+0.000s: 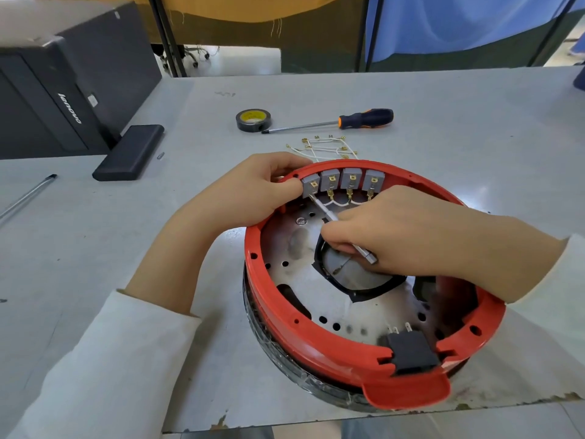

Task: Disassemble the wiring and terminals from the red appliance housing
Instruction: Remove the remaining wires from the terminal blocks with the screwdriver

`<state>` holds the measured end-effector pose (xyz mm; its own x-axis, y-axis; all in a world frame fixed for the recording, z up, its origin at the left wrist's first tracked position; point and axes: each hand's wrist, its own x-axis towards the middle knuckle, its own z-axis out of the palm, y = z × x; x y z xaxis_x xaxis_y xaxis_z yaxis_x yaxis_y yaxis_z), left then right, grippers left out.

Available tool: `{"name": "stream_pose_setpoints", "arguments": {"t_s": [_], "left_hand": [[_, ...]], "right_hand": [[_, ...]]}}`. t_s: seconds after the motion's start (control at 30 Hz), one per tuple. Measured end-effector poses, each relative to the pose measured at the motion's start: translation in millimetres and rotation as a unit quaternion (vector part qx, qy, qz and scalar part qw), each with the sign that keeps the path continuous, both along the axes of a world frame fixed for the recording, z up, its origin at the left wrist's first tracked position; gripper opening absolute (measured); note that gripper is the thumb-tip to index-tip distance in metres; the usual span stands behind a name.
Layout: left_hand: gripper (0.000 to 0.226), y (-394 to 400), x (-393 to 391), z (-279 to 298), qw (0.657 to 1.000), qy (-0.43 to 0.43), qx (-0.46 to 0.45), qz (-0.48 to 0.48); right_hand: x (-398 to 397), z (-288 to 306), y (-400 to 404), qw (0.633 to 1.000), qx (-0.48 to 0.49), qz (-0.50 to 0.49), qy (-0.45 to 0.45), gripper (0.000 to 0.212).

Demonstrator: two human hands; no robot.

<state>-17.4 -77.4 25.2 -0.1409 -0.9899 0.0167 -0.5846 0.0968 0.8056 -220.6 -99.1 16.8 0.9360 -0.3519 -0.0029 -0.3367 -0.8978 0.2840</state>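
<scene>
On a grey table (pixel 411 90), the left hand (pixel 253 188) grips the far rim of the red housing (pixel 316 346) while the right hand (pixel 411 229) pinches a slim metal tool (pixel 323 210) against the leftmost grey terminal block (pixel 311 184).

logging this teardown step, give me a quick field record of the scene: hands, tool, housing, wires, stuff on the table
left hand: grips the housing rim, thumb on the leftmost grey switch block
right hand: holds a small metal driver, tip at the leftmost block
red housing: on the table, open side up
grey switch blocks: four in a row on the far wall, white wires still joining three
loose wires: pile beyond the housing
table extras: tape roll, orange-black screwdriver
</scene>
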Motion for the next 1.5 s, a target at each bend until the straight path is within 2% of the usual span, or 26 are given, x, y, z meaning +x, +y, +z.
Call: {"name": "stream_pose_setpoints", "arguments": {"t_s": [0.27, 0.33, 0.4, 0.5, 0.57, 0.63, 0.77, 0.9, 0.97, 1.1, 1.2, 1.27, 1.4, 1.5], "left_hand": [[0.034, 1.0, 0.8, -0.2, 1.000, -0.004, -0.004, 0.004], [0.033, 0.9, 0.2, -0.4, 1.000, -0.017, -0.009, 0.008], [0.036, 0.7, -1.0, -1.8, 0.999, -0.034, -0.018, 0.014], [0.037, 3.2, -3.7, -3.0, 0.994, -0.044, -0.089, 0.041], [0.030, 4.9, -5.9, -0.3, 0.985, -0.019, -0.163, 0.058], [0.023, 6.3, -7.0, 3.8, 0.978, 0.040, -0.195, 0.061], [0.017, 10.3, -9.9, 9.3, 0.975, 0.148, -0.164, 0.026], [0.004, 11.0, -14.5, 10.1, 0.971, 0.176, -0.159, 0.018], [0.008, 10.8, -15.2, 10.6, 0.968, 0.193, -0.157, 0.025], [0.011, 7.1, -15.8, 6.1, 0.969, 0.184, -0.154, 0.053], [0.017, 2.5, -17.5, -2.3, 0.974, 0.149, -0.145, 0.094], [0.023, 0.2, -16.2, -6.2, 0.981, 0.099, -0.119, 0.114], [0.018, -0.7, -13.8, -7.8, 0.988, 0.062, -0.069, 0.120], [0.018, -0.3, -13.6, -7.1, 0.989, 0.057, -0.071, 0.119]], "right_hand": [[-16.7, 22.2, 5.0, 0.996, 0.055, -0.015, -0.071, 0.029], [-17.2, 25.6, 7.7, 0.986, 0.117, -0.033, -0.113, 0.030], [-15.1, 29.0, 10.3, 0.950, 0.233, -0.048, -0.202, 0.036], [-10.3, 36.0, 9.3, 0.846, 0.387, -0.080, -0.359, 0.038], [-5.7, 40.8, 3.2, 0.793, 0.425, -0.099, -0.425, 0.039], [-0.4, 44.5, -3.5, 0.776, 0.419, -0.126, -0.454, 0.039], [11.8, 44.8, -7.7, 0.781, 0.411, -0.141, -0.448, 0.039], [18.7, 42.2, -6.5, 0.796, 0.394, -0.144, -0.437, 0.037], [17.4, 44.1, -7.6, 0.797, 0.388, -0.157, -0.436, 0.037], [11.9, 51.9, -14.6, 0.812, 0.388, -0.172, -0.401, 0.032], [9.8, 57.1, -34.5, 0.828, 0.345, -0.210, -0.389, 0.032], [7.9, 58.7, -58.3, 0.814, 0.335, -0.250, -0.403, 0.030], [10.3, 45.1, -110.1, 0.752, 0.393, -0.352, -0.396, 0.028], [22.4, 25.8, -131.2, 0.747, 0.407, -0.401, -0.342, 0.028]]}}
